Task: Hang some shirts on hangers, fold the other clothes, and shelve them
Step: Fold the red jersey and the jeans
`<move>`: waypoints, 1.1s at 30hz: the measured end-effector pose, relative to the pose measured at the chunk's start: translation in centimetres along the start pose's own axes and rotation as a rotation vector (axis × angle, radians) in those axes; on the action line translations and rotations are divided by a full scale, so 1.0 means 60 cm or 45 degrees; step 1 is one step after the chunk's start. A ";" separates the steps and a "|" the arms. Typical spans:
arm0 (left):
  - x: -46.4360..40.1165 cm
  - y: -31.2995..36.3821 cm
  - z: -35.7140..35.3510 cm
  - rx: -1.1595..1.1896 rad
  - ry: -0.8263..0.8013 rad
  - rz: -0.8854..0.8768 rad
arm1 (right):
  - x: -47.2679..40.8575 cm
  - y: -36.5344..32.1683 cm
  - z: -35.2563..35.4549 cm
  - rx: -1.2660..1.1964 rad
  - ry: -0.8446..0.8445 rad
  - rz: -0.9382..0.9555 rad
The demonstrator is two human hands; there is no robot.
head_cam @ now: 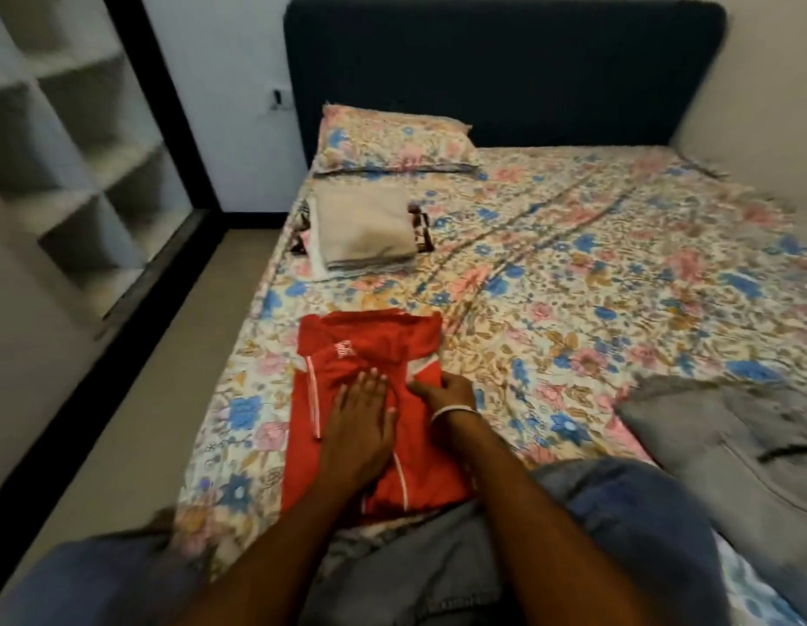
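I see the red shirt [374, 399] lying partly folded on the floral bedsheet [573, 286], near the bed's left edge. My left hand [358, 422] presses flat on it, fingers straight — my right hand [446, 393] pinches its right edge. Beyond sits a folded stack [363, 230] below the pillow [392, 142]; grey cloth [726, 445] lies right.

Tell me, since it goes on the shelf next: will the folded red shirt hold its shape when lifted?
Probably not: the red shirt looks thin and floppy, so folds may sag. Its sheen suggests slippery fabric. The left hand presses it flat.
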State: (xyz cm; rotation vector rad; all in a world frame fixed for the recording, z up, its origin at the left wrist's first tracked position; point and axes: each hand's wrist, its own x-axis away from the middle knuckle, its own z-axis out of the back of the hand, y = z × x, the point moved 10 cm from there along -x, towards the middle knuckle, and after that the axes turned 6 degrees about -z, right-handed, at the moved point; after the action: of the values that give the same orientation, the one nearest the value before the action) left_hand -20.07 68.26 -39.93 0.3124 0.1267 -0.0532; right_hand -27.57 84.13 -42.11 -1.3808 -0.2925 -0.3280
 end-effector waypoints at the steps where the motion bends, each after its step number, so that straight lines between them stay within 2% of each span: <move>1: 0.006 -0.014 0.003 -0.001 0.013 0.048 | 0.005 -0.002 -0.001 0.036 0.002 0.006; 3: 0.010 -0.018 0.003 0.037 -0.004 0.099 | 0.013 -0.014 0.011 0.157 0.031 0.056; 6: -0.004 0.012 0.016 0.142 -0.015 0.101 | 0.055 -0.060 0.067 0.424 0.197 0.153; 10: -0.050 0.140 0.072 0.485 0.210 -0.066 | 0.130 -0.143 0.216 0.207 0.448 0.357; 12: -0.077 0.230 0.081 0.630 0.208 -0.196 | 0.173 -0.160 0.305 0.089 0.603 0.441; 14: -0.110 0.348 0.067 0.758 0.118 -0.328 | 0.219 -0.143 0.417 0.012 0.832 0.440; 17: -0.154 0.532 -0.014 0.781 -0.281 -0.423 | 0.273 -0.054 0.587 -0.029 1.209 0.303; 19: -0.163 0.639 -0.090 0.719 -0.556 -0.472 | 0.305 0.020 0.679 0.067 1.436 0.061; 22: -0.161 0.701 -0.185 0.642 -0.653 -0.487 | 0.341 0.106 0.755 0.365 1.609 -0.417; 23: -0.163 0.699 -0.213 0.527 -0.645 -0.478 | 0.346 0.129 0.772 0.364 1.604 -0.509; 25: -0.173 0.680 -0.233 0.343 -0.577 -0.462 | 0.333 0.168 0.785 0.098 1.487 -0.541; 30: -0.177 0.654 -0.216 0.627 -0.537 -0.335 | 0.282 0.210 0.802 -0.586 1.225 -0.486; 33: -0.174 0.635 -0.223 0.860 -0.570 -0.201 | 0.252 0.226 0.777 -0.873 0.838 -0.548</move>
State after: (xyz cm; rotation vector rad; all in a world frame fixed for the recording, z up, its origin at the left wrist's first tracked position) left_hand -29.20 108.93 -39.61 0.9542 -0.3216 -0.3239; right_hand -8.85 131.40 -40.71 -1.7728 0.0958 -1.2991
